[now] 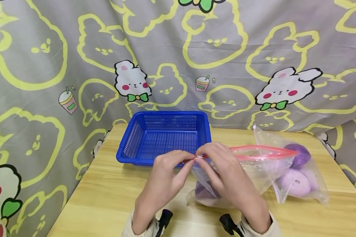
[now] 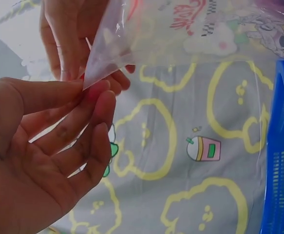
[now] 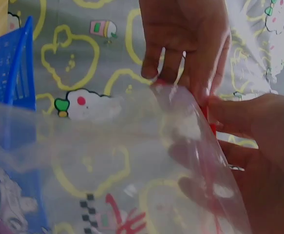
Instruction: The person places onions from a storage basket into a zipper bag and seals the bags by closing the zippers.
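Observation:
In the head view my left hand [image 1: 166,176] pinches the left corner of a clear zip bag [image 1: 249,176] between thumb and fingers. Right beside it, my right hand [image 1: 226,169] pinches the bag's red zip strip [image 1: 261,154], where a small white slider [image 1: 199,157] shows at the fingertips. To the right of the hands the bag's mouth gapes. A dark purple item [image 1: 206,190] lies low in the bag, partly behind my right hand. Red lettering and a cartoon print [image 2: 273,34] mark the plastic in the left wrist view.
A blue plastic basket [image 1: 169,113] stands behind the hands, near the patterned curtain [image 1: 166,49]. On the right, a second clear bag [image 1: 262,136] holds purple fuzzy round items [image 1: 295,182] and overlaps the first bag. Everything rests on a wood-grain table [image 1: 98,197].

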`<state>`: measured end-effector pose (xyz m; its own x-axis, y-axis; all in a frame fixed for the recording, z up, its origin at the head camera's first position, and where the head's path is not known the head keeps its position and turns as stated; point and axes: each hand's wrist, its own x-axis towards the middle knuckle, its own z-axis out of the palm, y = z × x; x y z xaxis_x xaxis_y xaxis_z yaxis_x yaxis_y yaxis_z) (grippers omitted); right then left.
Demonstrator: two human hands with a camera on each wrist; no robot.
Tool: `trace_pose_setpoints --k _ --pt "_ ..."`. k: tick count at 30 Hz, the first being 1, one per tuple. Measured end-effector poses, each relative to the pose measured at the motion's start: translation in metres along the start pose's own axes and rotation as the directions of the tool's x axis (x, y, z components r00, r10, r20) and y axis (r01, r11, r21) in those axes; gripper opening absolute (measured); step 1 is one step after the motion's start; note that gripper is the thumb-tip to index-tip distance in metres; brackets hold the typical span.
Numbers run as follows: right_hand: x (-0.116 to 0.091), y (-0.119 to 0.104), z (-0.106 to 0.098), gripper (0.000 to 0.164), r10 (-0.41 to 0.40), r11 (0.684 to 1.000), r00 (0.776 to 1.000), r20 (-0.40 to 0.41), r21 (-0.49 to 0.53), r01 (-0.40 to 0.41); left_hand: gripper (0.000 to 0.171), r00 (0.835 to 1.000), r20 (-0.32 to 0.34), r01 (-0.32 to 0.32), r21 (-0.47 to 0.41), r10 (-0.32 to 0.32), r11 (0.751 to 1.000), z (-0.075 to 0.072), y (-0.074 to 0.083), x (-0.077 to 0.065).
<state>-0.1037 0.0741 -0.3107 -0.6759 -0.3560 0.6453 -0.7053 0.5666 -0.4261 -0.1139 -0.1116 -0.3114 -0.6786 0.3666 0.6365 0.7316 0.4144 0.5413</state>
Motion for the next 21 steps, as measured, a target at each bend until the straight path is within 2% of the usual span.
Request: trace_pose_setpoints --k 5,16,21 --pt "-0.0012 0.0039 -0.003 0.008 -0.019 1.0 1.0 0.025 -0.004 0.019 0.007 1.0 0.006 -0.016 0.039 0.016 0.999 0.0031 0.0007 -0.0001" --pt "-0.0013 0.0038 -0.0019 0.009 -0.047 0.999 0.999 0.021 -0.021 0.048 0.007 0.999 -0.034 -0.028 0.022 0.029 0.999 0.0008 -0.0002 -0.0032" --pt "-0.0023 0.0053 -0.0065 0.008 -0.049 0.999 0.999 0.009 -0.024 0.049 0.008 0.999 -0.022 -0.023 0.017 0.023 1.0 0.0008 0.0022 -0.0006"
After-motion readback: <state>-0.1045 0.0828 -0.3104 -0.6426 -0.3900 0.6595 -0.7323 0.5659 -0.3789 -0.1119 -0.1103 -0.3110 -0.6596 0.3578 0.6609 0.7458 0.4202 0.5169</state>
